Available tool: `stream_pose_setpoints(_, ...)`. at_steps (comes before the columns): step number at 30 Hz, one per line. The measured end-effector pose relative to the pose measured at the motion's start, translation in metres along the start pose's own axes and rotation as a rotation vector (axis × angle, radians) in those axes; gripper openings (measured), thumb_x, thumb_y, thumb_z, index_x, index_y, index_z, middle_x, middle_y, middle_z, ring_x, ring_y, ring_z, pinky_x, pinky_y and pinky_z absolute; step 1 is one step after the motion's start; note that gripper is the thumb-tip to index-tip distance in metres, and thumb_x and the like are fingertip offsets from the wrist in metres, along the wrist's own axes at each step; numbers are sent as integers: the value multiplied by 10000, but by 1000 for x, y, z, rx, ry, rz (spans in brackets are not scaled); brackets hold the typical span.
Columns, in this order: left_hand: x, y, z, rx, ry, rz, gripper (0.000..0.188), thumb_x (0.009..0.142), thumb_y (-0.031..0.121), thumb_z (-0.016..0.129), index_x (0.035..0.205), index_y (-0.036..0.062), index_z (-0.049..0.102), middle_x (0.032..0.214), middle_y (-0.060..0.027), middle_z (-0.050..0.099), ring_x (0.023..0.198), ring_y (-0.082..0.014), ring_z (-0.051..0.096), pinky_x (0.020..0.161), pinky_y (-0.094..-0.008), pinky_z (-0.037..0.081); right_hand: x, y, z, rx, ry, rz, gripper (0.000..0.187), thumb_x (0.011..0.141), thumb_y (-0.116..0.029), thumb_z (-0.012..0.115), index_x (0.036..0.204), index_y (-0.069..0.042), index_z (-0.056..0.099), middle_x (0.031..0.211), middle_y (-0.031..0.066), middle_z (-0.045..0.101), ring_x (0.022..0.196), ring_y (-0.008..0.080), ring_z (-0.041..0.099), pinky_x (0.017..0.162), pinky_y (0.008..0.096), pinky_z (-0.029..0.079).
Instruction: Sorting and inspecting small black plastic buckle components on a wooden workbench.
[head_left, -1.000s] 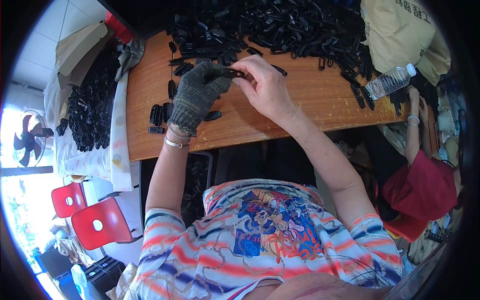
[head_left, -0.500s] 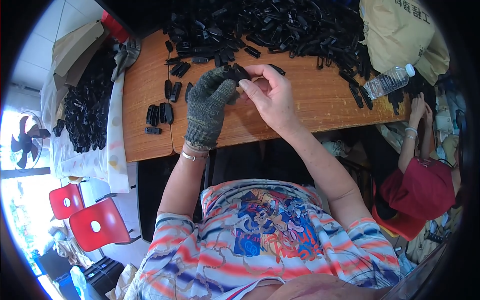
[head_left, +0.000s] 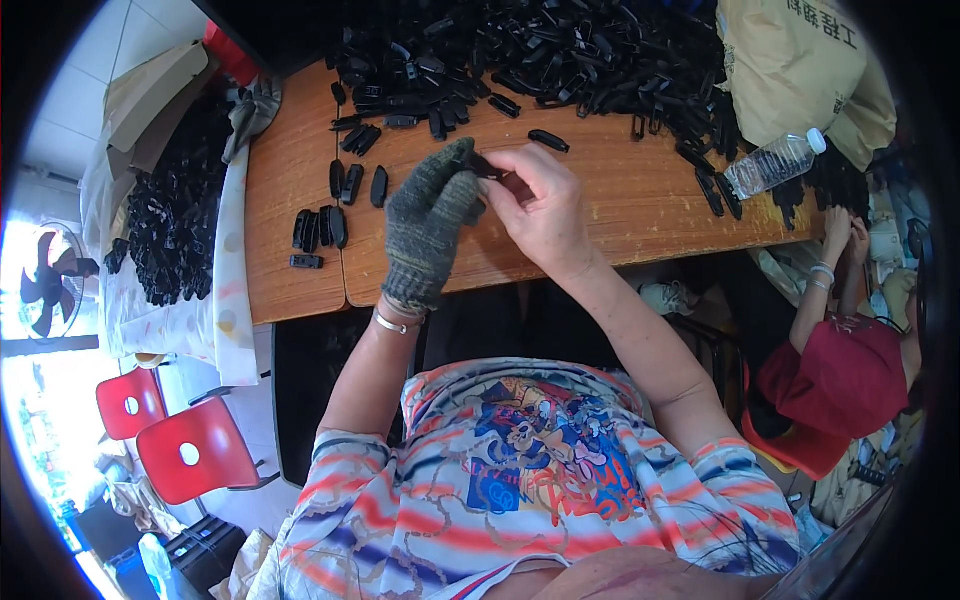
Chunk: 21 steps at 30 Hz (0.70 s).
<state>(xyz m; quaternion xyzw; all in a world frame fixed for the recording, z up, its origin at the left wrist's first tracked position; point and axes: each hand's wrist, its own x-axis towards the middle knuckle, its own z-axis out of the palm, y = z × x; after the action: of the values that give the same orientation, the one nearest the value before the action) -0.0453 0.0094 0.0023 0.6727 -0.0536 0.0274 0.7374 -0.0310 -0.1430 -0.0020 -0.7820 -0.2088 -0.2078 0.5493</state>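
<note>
My left hand (head_left: 432, 215), in a dark green knitted glove, is closed on a small black plastic part (head_left: 480, 166) above the table. The bare fingers of my right hand (head_left: 543, 205) pinch the same part from the right, and they cover much of it. Its exact kind cannot be made out. On the wood beyond my hands lies a single long black piece (head_left: 548, 140). Left of the glove another black piece (head_left: 379, 187) stands apart, with a short row of black pieces (head_left: 319, 228) farther left.
A large heap of black plastic pieces (head_left: 560, 60) covers the table's (head_left: 620, 200) far side. At the right are a clear bottle (head_left: 775, 165) and a tan sack (head_left: 795, 75). A lined box of black parts (head_left: 172, 230) stands left. A co-worker in red (head_left: 840, 375) sits at the right.
Both hands have shifted slightly, the glove a little right and nearer me. The part between them has turned, and the long piece beyond my right hand now shows fully.
</note>
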Motion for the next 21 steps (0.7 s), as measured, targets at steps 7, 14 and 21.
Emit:
stream_pose_setpoints(7,-8,-9,6,369,35,155,236,962,112,618,1179,25,651,1006,-85,696,864,-133,660,726,-282,551,-21,1,11,-119,30,-38,357,763,31,739,1089,-29,605,958,126,604,754,247,677,617,332,533)
stream_pose_setpoints(14,-6,-22,-14,269,-145,170,134,969,120,584,973,10,661,879,-73,648,780,-164,621,715,-301,514,-34,-8,20,-21,-160,146,461,798,-25,729,1209,-17,522,1019,141,548,784,270,650,671,364,517)
stream_pose_setpoints(21,-3,-11,-18,26,-122,75,154,977,147,601,944,9,660,861,-73,666,784,-151,624,690,-298,509,-26,-15,29,74,-197,257,428,835,-109,731,1207,-17,539,1039,140,585,835,285,652,728,388,522)
